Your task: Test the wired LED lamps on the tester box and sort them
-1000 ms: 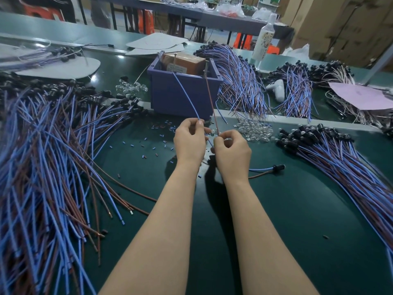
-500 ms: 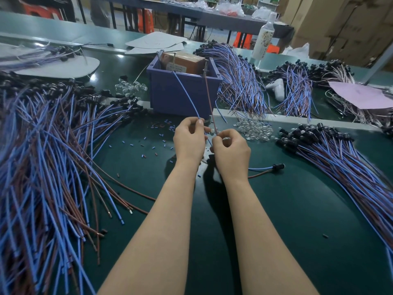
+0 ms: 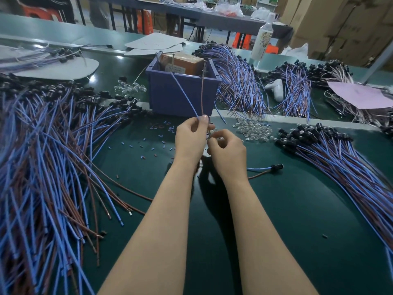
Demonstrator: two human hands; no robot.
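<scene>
Left hand (image 3: 191,139) pinches two wires (image 3: 183,92), right hand (image 3: 228,154) grip unclear

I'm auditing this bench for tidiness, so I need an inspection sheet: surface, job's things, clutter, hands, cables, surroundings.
Surface: dark green mat; no stains seen.
Job's things: brown tester box in a purple bin; left lamp pile and right lamp pile; single lamp lying right of the hands.
Clutter: clear caps heap, scattered sleeve bits, white bottle, pink sheet.
Hands: left hand pinches the lamp wires; right hand pinches a small glinting piece, too small to identify.
Cables: lamp wires, one blue, one brown, rise to the tester box.
Surroundings: cardboard cartons, far table.
</scene>
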